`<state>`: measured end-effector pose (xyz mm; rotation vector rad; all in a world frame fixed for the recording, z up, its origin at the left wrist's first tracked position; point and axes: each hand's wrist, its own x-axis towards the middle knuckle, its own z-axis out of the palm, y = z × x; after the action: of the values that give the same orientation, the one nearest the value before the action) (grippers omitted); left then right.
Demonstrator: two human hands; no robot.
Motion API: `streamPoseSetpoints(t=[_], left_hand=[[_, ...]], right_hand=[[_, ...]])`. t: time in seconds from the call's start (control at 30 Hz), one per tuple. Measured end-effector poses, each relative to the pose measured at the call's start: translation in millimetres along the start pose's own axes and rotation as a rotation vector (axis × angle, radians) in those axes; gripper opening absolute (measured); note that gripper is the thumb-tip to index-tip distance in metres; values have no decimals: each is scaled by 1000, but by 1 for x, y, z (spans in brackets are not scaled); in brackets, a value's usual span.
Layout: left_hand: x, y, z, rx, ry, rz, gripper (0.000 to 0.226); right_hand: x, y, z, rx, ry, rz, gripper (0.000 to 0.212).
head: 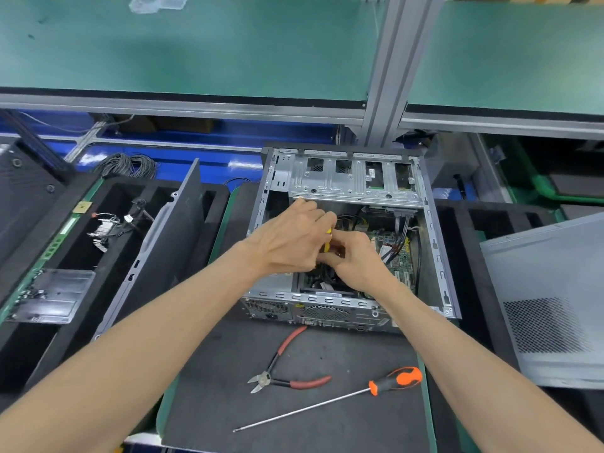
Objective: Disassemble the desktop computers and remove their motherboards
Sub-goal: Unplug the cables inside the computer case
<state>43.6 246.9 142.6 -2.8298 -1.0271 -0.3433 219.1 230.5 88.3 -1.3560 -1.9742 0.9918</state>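
Head view: at frame centre, left hand and right hand meet inside the open computer case, fingers curled around a small yellow part; which grip holds it, I cannot tell.

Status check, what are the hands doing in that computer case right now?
Left hand and right hand inside open computer case, pinching something yellow. Motherboard in place. Cutters, screwdriver idle in front.

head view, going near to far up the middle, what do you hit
screwdriver → side cutters → rear panel of the computer case → both hands together inside it, left hand, right hand → drive cage → green shelf
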Motion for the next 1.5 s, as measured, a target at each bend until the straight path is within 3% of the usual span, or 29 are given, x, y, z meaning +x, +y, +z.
streamPoseSetpoints(t=[0.07, 0.17, 0.3, 0.43, 0.5, 0.6, 0.67, 0.77, 0.83, 0.93, 1.07, 1.27, 1.33, 1.47, 1.5], left_hand=[[0, 4, 1, 13, 34, -28, 6], [3, 11, 3, 39, 81, -77, 25], [6, 13, 3, 16, 47, -157, 43], [7, 1, -2, 38, -94, -227, 64], [2, -3, -3, 59, -45, -190, 54], [-2, -4, -4, 19, 33, -37, 23], [0, -2, -5, 13, 37, -7, 17], [4, 1, -1, 56, 30, -49, 31], [6, 4, 1, 11, 32, -91, 38], [11, 7, 2, -63, 21, -138, 45], [12, 5, 0, -24, -35, -109, 58], [4, 10, -2, 105, 25, -4, 33], [5, 9, -2, 97, 5, -32, 39], [-1, 8, 4, -21, -30, -135, 49], [-1, 9, 5, -55, -47, -170, 54]], right_hand=[[-1, -3, 1, 3, -18, -7, 12], [-3, -8, 0, 40, -12, -36, 31], [-3, -9, 0, 97, 73, -16, 19], [-4, -12, 0, 124, 23, 0, 9], [-3, -13, 1, 101, 21, -15, 14], [-3, -11, 0, 59, 14, 9, 10], [-3, -9, -1, 25, -9, 16, 11], [-4, -10, 0, -24, -42, -12, 16], [-4, -11, 0, 41, -24, -19, 9], [-5, -11, -3, 178, 44, -17, 14], [-8, -9, -6, 183, 13, 1, 15], [-10, -13, -4, 75, -27, 2, 33], [-11, -12, -4, 76, -56, -4, 37], [-10, -11, -2, 135, -92, -17, 12], [-9, -12, -1, 166, -69, -8, 19]])
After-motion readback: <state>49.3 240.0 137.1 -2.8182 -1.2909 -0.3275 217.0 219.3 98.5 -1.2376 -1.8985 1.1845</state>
